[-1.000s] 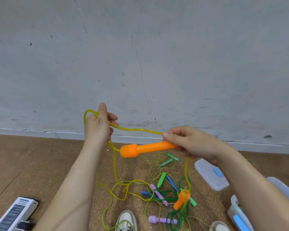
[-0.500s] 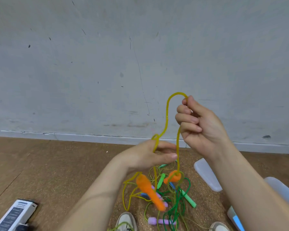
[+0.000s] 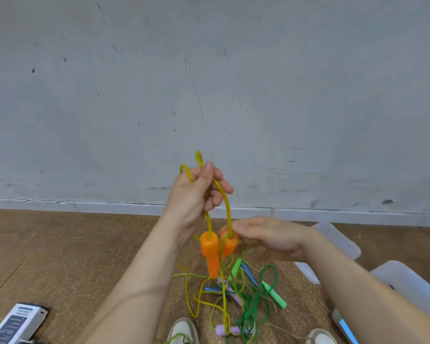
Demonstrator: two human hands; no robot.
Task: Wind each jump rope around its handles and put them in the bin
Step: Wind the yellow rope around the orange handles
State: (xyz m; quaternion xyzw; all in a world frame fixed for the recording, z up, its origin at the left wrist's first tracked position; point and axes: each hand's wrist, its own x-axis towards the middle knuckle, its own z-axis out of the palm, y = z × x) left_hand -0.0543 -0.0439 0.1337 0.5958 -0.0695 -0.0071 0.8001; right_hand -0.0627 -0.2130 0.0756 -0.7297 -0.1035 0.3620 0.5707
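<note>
Plainly the left hand (image 3: 196, 194) clenches the yellow rope (image 3: 225, 202); the blurred right hand (image 3: 271, 235) hangs released beside an orange handle (image 3: 228, 245).

Scuffed grey wall (image 3: 209, 70), brown floor (image 3: 60, 256), white printed box (image 3: 15, 321) at lower left

right hand (image 3: 271, 235): smeared by motion; cannot tell if its fingertips touch the far orange handle (image 3: 231, 243).
far orange handle: lower part hidden behind the near orange handle (image 3: 210, 254).
yellow rope (image 3: 225, 202): a stretch is hidden inside the left hand (image 3: 196, 192).
bin (image 3: 407, 284): cut by the right edge.
lid (image 3: 338, 238): blurred, partly behind the right forearm.
white box (image 3: 15, 321): cut by the bottom edge, print too small to read.
shoes (image 3: 184, 331): toes only.
floor tangle (image 3: 246, 294): which cord joins which handle is unclear.
</note>
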